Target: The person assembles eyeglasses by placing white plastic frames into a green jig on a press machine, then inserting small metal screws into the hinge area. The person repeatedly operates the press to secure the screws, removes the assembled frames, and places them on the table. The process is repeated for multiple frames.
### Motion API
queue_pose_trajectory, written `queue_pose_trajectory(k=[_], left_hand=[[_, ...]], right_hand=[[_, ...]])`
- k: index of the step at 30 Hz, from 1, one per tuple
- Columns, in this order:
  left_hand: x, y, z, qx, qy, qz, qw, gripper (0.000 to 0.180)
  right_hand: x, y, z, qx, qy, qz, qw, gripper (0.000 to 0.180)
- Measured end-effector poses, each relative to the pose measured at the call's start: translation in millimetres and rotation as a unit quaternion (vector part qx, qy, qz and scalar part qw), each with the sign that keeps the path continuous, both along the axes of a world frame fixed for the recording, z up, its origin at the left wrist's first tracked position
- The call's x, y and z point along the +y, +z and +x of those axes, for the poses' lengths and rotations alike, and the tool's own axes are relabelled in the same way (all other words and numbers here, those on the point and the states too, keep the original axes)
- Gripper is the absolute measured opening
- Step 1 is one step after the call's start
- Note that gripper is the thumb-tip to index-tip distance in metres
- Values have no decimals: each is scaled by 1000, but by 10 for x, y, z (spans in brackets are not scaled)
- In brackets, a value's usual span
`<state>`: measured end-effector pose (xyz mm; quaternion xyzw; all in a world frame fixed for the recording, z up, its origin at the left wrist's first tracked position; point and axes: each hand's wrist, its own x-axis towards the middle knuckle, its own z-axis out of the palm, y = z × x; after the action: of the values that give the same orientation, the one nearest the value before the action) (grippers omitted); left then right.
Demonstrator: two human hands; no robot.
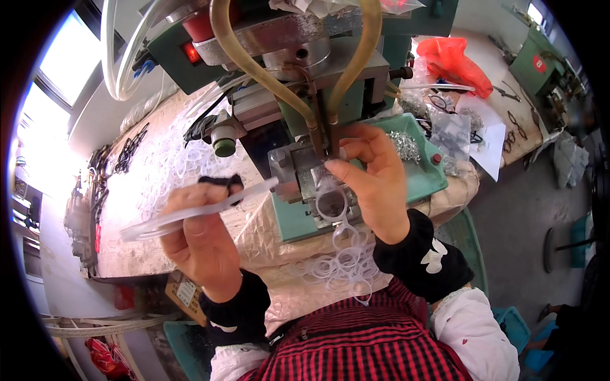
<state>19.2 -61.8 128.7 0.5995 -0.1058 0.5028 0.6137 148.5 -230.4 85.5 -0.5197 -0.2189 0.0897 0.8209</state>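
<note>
Across the worn bench [121,260], near a bright window [73,51], clear frames [175,165] lie in a loose heap behind the left hand. Squat and metal, a machine [235,39] fills the middle, its two yellowish hoses [246,62] curving down to the tips where the right hand [338,159] works, so they crowd that spot. Beside that hand, a green tray [427,189] bears silvery bits [405,147]; a red bag [452,60] and white paper [493,149] lie beyond. The right thumb and forefinger are nearly together at the tips; I can't tell what they pinch. Just below hang clear rings [333,220], above more at the apron [343,343]. The left hand [206,222] grips a clear piece [162,221], with something black [222,182] at its fingers.
</note>
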Motion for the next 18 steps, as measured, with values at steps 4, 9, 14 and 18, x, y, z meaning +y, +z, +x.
queue_pose_trajectory(k=[4,9,14,18], left_hand=[[15,228,209,63,77,119,988,16],[-109,-181,167,32,30,395,918,20],[-300,-333,239,47,29,512,857,34],[-256,-390,304,30,31,499,866,38]], right_hand=[[11,165,-124,20,-3,7,1000,45],[-311,95,47,-156,-12,-129,979,49],[-834,-489,647,-178,-322,-285,885,43],[-1187,-730,454,-187,-276,-443,832,41]])
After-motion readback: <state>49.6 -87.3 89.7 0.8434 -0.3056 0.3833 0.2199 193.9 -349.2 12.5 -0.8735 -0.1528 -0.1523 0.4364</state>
